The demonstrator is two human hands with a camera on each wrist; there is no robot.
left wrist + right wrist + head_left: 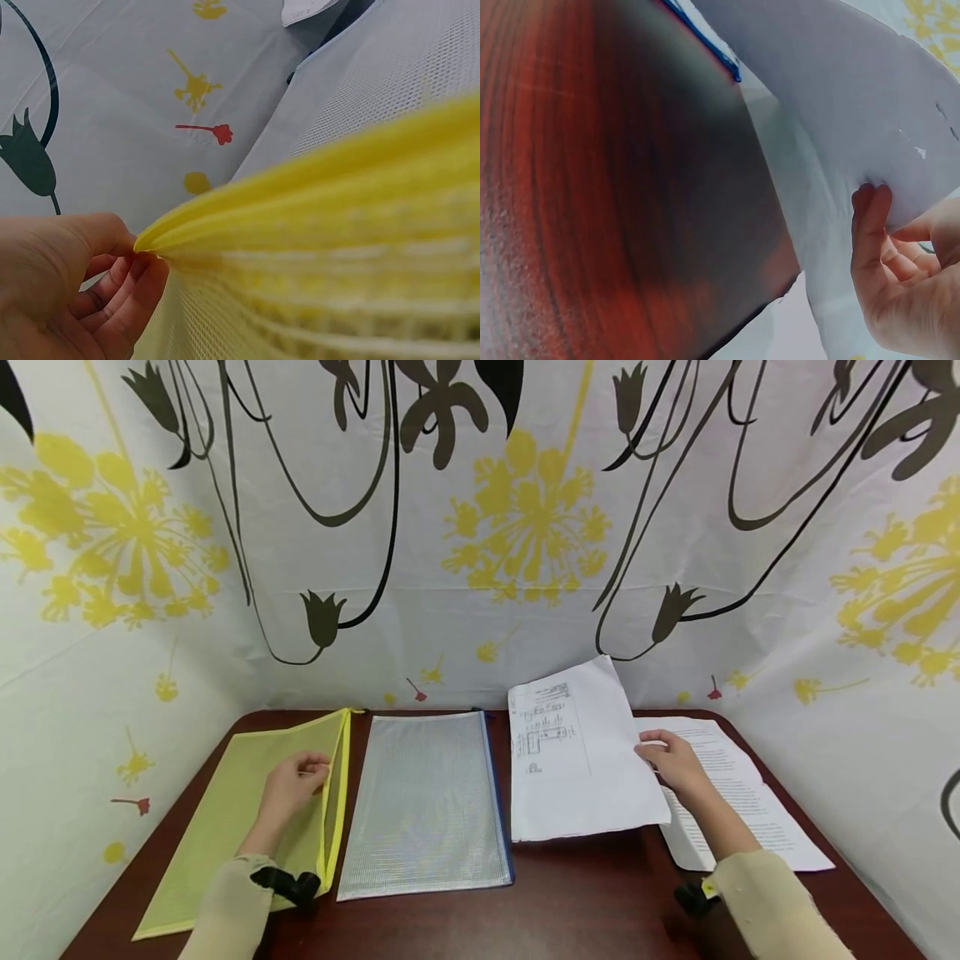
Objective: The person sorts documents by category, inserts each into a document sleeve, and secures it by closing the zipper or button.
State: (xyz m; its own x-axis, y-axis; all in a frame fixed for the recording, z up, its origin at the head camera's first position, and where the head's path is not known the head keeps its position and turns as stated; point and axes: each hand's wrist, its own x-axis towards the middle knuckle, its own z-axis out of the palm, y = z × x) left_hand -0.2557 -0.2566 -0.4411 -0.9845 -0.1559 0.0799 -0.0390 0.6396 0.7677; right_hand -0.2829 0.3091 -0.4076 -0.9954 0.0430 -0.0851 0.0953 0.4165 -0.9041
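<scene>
At the left of the head view lies a yellow mesh bag (247, 802), its zipped side lifted. My left hand (294, 783) pinches the upper layer near that edge; in the left wrist view the left hand (97, 285) holds the yellow fabric (315, 217) stretched between thumb and fingers. My right hand (678, 768) grips the right edge of a white sheet (577, 760) with drawings on it, raised and tilted above the table. From below, the right wrist view shows the right hand (907, 270) with its fingers on the underside of the paper (855, 97).
A white mesh bag with a blue edge (427, 802) lies flat between the yellow bag and the raised sheet. Printed pages (735, 785) lie at the right on the dark red table (480, 927). A patterned cloth (450, 527) hangs behind and at both sides.
</scene>
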